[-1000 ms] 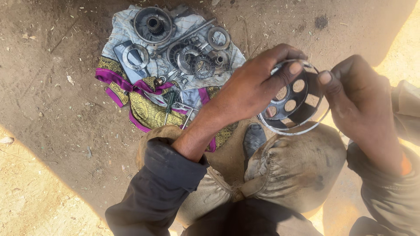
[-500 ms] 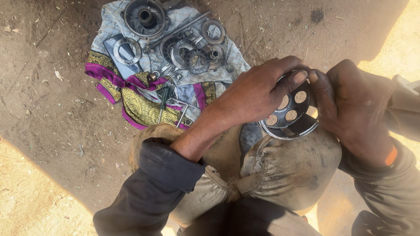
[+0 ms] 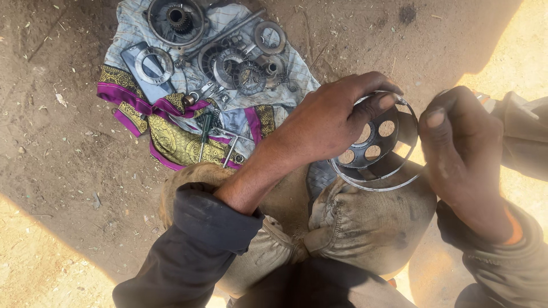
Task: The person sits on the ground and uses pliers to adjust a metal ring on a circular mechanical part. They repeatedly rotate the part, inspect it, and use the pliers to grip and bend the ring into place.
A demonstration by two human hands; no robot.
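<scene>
On the dirt at ten o'clock a patterned cloth carries a large gear, a flat ring and smaller metal parts. At centre the left hand is clamped over the round perforated metal drum, which rests on the knee at about four o'clock. A steady grip on the rim seems wise. At three o'clock the right hand pinches the drum's far edge, fingers curled narrow
</scene>
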